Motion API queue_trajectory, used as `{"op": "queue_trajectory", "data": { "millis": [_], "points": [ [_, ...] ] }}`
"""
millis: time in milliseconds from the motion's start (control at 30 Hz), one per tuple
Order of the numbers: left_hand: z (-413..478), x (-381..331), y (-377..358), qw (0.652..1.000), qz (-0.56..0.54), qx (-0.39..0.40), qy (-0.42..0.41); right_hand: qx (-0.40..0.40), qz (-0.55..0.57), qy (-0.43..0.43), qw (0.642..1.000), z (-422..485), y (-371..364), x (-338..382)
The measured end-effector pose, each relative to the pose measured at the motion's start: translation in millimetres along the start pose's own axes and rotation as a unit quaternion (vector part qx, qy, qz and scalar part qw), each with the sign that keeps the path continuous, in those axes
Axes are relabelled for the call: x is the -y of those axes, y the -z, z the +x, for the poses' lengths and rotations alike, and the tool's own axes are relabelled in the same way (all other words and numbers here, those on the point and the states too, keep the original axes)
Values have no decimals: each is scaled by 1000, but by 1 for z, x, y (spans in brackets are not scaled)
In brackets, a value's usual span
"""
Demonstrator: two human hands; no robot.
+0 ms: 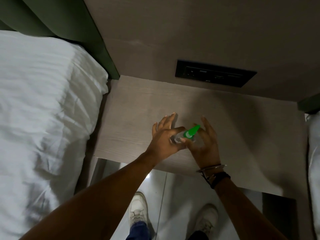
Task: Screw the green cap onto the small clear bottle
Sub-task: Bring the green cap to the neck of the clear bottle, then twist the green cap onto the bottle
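The small clear bottle (pixel 177 138) is held above the wooden bedside table (pixel 129 118), tilted with its top pointing away and to the right. My left hand (pixel 164 137) grips the bottle's body with thumb and forefinger, its other fingers spread. The green cap (pixel 191 131), long and pointed, sits on the bottle's neck. My right hand (pixel 202 141) pinches the base of the cap with thumb and forefinger, the rest of its fingers raised. How far the cap is threaded on cannot be told.
A bed with white linen (pixel 43 110) lies close on the left, with a green headboard (pixel 69 23) behind it. A black socket panel (pixel 214 73) is set in the wall behind the table. Another white edge (pixel 314 153) shows at the right. My shoes stand on the glossy floor (pixel 173 196).
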State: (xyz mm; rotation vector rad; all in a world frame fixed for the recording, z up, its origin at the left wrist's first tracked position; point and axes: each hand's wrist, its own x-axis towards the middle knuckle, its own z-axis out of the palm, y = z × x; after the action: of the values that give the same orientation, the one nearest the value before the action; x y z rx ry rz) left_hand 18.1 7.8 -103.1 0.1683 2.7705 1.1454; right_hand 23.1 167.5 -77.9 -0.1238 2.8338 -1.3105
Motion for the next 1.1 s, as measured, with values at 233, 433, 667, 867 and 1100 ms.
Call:
{"op": "queue_trajectory", "data": {
  "millis": [233,433,667,867,1100],
  "points": [
    [-4,-1,-3,999,-16,-18,-24,-45,27,-14,999,0,-7,3],
    [0,4,-5,999,-23,-5,-28,13,49,13,999,2,2,4],
    [0,3,-3,999,-26,-3,-40,30,-67,34,997,4,5,7],
    [1,3,0,999,-10,11,-50,16,-131,60,989,7,14,9],
    [1,2,-2,999,-27,5,-35,43,-148,90,984,4,17,3]
  ]
}}
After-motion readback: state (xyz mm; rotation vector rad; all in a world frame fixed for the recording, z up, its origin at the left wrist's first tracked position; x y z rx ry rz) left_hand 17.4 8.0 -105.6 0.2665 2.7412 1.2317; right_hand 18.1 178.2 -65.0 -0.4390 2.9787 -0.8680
